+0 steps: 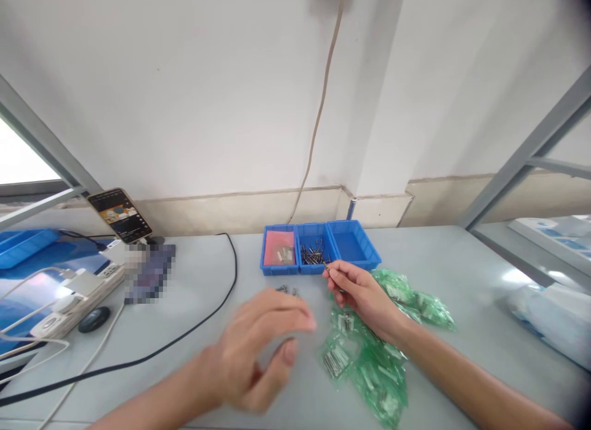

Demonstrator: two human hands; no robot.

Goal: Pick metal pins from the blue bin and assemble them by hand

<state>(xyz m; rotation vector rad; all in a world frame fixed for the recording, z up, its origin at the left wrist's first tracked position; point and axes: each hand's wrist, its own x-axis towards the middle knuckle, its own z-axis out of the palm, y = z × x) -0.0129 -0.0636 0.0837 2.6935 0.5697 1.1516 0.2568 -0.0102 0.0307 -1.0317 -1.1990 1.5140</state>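
My left hand [261, 350] hovers over the grey table, slightly blurred, with thumb and fingers curved apart and nothing between them. Just beyond it lie several small metal parts [287, 290], partly covered by the hand. My right hand [357, 292] pinches a thin, dark metal pin [325, 267] near the front of the blue bins. The middle blue bin [303, 269] holds many similar dark pins [314, 255]. In the left blue bin [279, 270] are a pink sheet [276, 239] and a clear bag of metal pieces [283, 254]. The right blue bin [353, 242] shows its bare floor.
Green plastic bags [378, 381] of metal parts lie below and right of my right hand. A black cable [198, 324] crosses the table on the left, near a power strip [69, 313], a mouse [94, 319] and a propped phone [120, 215]. A wall stands behind the bins.
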